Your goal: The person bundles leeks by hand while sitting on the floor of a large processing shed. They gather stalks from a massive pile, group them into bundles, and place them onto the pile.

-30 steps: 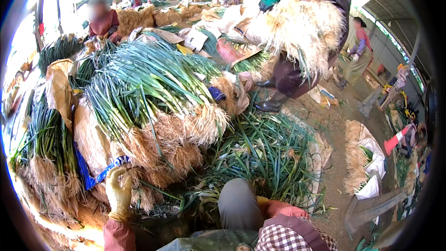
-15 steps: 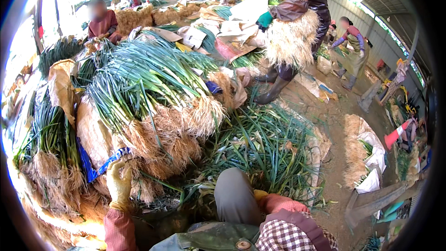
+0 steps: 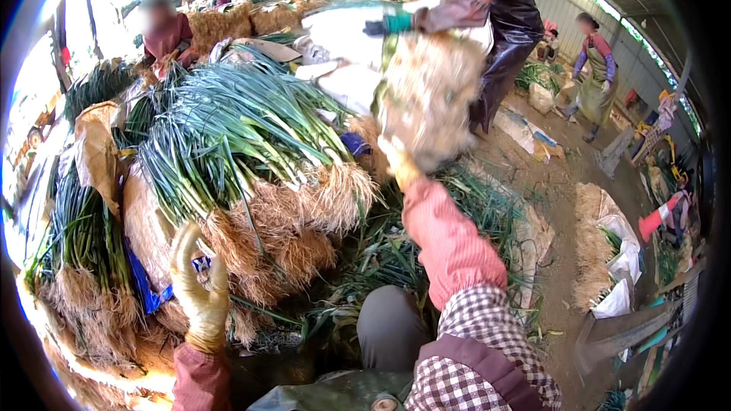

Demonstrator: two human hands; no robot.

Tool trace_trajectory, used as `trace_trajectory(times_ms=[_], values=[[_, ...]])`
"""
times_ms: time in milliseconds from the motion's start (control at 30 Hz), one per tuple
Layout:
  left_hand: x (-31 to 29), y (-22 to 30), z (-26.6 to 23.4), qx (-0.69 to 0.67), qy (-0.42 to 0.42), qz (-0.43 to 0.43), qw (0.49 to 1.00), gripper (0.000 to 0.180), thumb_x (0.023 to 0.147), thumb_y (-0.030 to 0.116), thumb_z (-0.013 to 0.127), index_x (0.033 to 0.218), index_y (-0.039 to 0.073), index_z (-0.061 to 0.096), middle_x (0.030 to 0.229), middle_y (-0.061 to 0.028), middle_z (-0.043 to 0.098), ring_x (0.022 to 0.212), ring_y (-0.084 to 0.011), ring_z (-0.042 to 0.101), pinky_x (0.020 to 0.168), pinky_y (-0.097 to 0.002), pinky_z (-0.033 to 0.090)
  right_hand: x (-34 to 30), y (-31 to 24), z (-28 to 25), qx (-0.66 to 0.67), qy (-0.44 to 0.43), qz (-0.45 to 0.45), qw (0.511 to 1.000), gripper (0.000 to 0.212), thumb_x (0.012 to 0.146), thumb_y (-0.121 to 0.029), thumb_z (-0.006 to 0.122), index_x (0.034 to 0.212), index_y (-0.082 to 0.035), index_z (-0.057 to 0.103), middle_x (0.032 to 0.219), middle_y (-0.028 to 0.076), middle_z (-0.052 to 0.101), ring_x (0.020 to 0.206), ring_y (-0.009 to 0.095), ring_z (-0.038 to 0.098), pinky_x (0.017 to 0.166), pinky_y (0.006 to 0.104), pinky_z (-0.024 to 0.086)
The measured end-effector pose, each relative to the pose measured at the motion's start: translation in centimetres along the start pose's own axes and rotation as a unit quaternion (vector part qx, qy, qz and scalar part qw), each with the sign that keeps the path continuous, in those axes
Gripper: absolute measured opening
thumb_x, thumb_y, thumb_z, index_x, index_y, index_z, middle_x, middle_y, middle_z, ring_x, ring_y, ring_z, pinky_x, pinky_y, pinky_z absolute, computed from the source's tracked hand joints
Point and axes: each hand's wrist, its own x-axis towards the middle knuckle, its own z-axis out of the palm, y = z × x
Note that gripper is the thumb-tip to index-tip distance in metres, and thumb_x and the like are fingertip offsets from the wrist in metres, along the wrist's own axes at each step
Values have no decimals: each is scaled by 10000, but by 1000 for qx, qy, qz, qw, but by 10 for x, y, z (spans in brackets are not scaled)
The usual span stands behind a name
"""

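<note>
In a pale yellow glove, my left hand [image 3: 199, 289] is raised beside the root ends of the pile, thumb and fingers apart. My right hand [image 3: 401, 166], gloved too and a little blurred, reaches forward with its fingers stretched toward a large bundle of roots [image 3: 430, 95]. Whether it touches the bundle cannot be told. A standing co-worker's green-gloved hand [image 3: 388, 24] is at the top of that motion-blurred bundle. Before me lies a heap of leek-like stalks [image 3: 244, 122], green leaves pointing away and stringy tan roots [image 3: 285, 217] toward me. A blue strip [image 3: 152, 297] lies near my left hand.
Loose green leaves [image 3: 396, 236] litter the ground past my knee [image 3: 392, 327]. More stalks [image 3: 87, 221] stand at the left. A wrapped bundle [image 3: 594, 247] lies on the floor at the right, near a red and white cone [image 3: 656, 217]. Other people work farther back.
My right hand has gone from beside my knee out toward the roots. The co-worker's bundle has swung left and down, nearer to me. My left hand has come away from the blue strip, fingers spread.
</note>
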Motion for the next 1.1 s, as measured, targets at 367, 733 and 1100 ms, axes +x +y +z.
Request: trace_trajectory(times_ms=[367, 733, 1100], values=[[-41, -7, 74, -30, -82, -54, 995, 234, 734, 22, 631, 963, 48, 590, 1074, -130, 556, 1026, -289, 511, 902, -371, 391, -105, 199, -145, -446, 40, -134, 884, 503, 771, -292, 622, 1178, -17, 513, 1181, 182, 527, 1098, 293, 499, 930, 344, 380], [-57, -34, 61, 37, -53, -20, 998, 189, 667, 29, 621, 850, 67, 594, 971, -107, 596, 916, -296, 547, 831, -383, 409, -208, 250, -225, -759, -239, -42, 605, 345, 760, -312, 540, 1048, -128, 598, 1033, 127, 587, 1014, 311, 512, 854, 470, 403], [-54, 24, 32, 18, -8, -24, 1000, 144, 718, 82, 623, 860, 57, 612, 1007, -155, 577, 967, -322, 521, 859, -383, 401, -258, 227, -285, -809, -336, 1, 482, 229, 756, -244, 535, 878, -115, 678, 944, 108, 643, 887, 272, 605, 759, 395, 484]])
